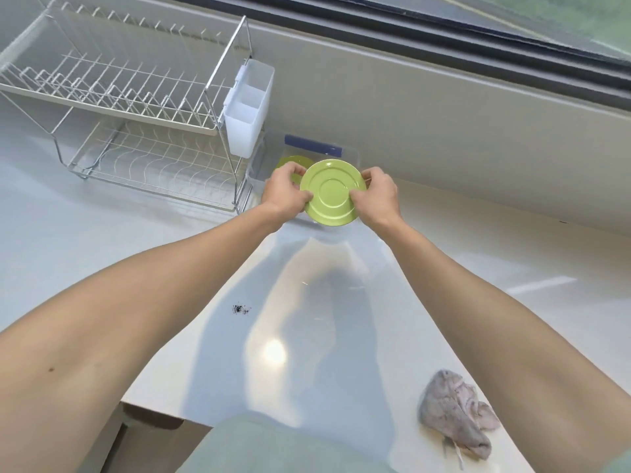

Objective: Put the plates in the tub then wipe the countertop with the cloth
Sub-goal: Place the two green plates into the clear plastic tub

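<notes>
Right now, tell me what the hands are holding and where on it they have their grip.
Both hands hold one green plate by its rim: the left hand grips the left edge, the right hand the right edge, above the clear tub.

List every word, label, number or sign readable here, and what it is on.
None can be read.
Held plate: raised rings only, no writing.
Tub: dark blue strip, no letters visible.
Caddy on the rack: plain white.
Cloth: a tag-like strip at its lower edge, too small to read.
</notes>
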